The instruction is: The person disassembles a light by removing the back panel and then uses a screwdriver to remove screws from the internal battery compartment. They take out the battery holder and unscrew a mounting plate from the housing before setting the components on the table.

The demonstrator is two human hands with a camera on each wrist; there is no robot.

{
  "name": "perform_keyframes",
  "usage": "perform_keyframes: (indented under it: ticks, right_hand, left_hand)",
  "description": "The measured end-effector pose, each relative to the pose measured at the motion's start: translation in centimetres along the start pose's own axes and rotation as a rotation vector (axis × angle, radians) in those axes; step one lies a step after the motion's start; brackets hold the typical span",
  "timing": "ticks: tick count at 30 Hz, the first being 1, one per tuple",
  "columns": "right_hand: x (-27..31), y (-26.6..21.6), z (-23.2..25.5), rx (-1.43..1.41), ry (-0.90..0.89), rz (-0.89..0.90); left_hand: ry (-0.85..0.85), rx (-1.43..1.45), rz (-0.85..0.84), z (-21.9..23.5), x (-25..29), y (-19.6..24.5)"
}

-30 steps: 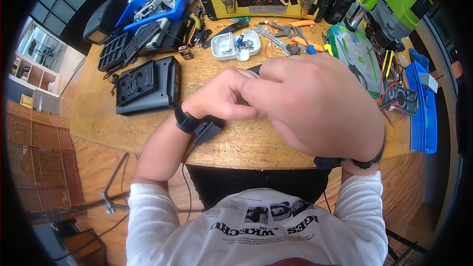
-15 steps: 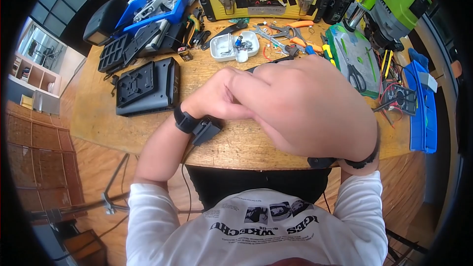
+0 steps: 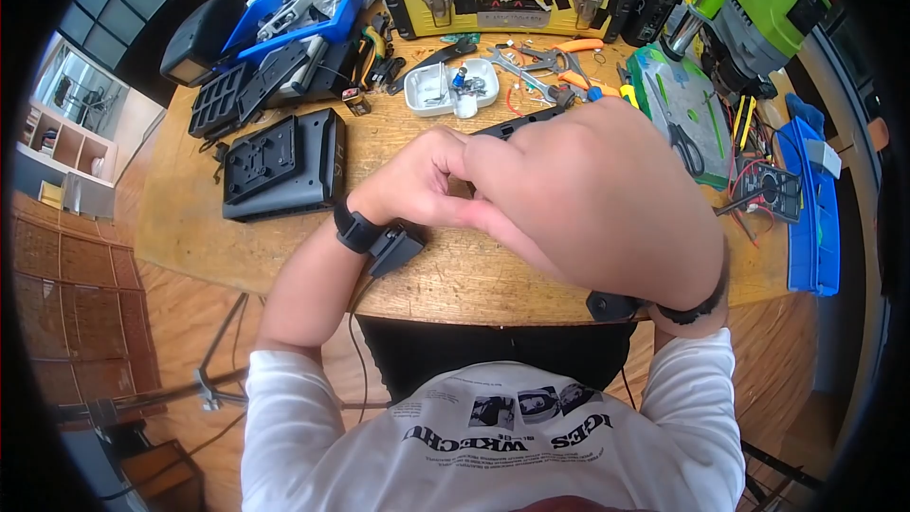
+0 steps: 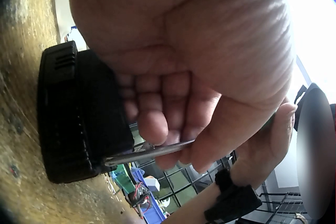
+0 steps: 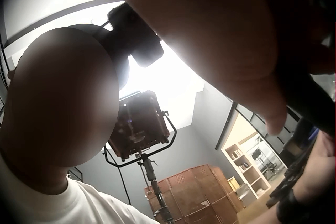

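A black box-shaped device (image 4: 86, 113) lies on the wooden table, mostly hidden under the hands in the head view, where its dark edge (image 3: 533, 121) shows past them. A screwdriver's metal shaft (image 4: 142, 154) runs down to one end of this device in the left wrist view. My left hand (image 3: 417, 180) pinches the shaft between thumb and curled fingers. Above and across it, my right hand (image 3: 597, 204) grips the screwdriver's dark handle (image 5: 310, 95), largely covered by the palm. The screwdriver's tip is hidden at the device's edge.
Left on the table sits a black casing (image 3: 284, 166). Behind the hands are a white tray (image 3: 431, 109) of small parts and several wrenches (image 3: 531, 76). A yellow-black toolbox (image 3: 512, 0) stands at the back, scissors (image 3: 684, 147) and a blue bin (image 3: 810, 218) at right.
My right hand turned and shifted a little over the left, and more of the black device's edge shows behind it. The left hand stayed nearly in place.
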State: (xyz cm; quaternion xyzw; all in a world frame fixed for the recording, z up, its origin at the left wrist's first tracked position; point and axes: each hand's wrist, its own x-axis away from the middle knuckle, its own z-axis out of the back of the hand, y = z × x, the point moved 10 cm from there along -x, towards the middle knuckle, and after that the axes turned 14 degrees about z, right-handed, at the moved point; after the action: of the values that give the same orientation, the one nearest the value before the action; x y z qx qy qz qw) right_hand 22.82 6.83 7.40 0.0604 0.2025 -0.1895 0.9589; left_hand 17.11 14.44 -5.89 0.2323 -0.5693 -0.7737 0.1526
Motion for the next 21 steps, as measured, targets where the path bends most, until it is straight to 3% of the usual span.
perform_keyframes:
  ticks: [1, 3, 6, 9, 13, 16, 18, 20, 21]
  right_hand:
    - [0.1, 0.4, -0.7, 0.024, -0.08, -0.028]
    - [0.2, 0.5, -0.4, -0.016, -0.041, -0.008]
    - [0.1, 0.0, 0.3, -0.073, 0.019, 0.036]
    - [0.2, 0.2, 0.1, -0.045, -0.015, 0.031]
    - [0.3, 1.1, -0.7, -0.079, -0.026, -0.038]
    - [-0.1, -0.4, 0.9, -0.062, 0.091, 0.069]
    - [0.1, -0.2, 0.7, -0.017, 0.027, 0.033]
    - [0.2, 0.3, 0.2, 0.03, -0.036, -0.005]
    - [0.0, 0.0, 0.5, -0.014, 0.037, 0.033]
  left_hand:
    - [-0.003, -0.001, 0.0, 0.0, 0.1, -0.3]
    - [-0.03, 0.017, 0.1, -0.2, -0.1, -1.1]
    - [0.056, 0.003, -0.011, 0.2, -0.1, 2.8]
    - [-0.044, 0.001, -0.044, -0.1, -0.4, 0.6]
    - [0.026, -0.096, 0.046, 0.1, 0.1, 1.5]
    - [0.109, -0.024, -0.1, 0.6, 0.3, 2.6]
    - [-0.048, 0.009, 0.107, -0.3, -0.2, -0.4]
    - [-0.013, 0.009, 0.097, 0.2, 0.1, 0.4]
    - [0.023, 0.009, 0.087, 0.4, 0.2, 1.2]
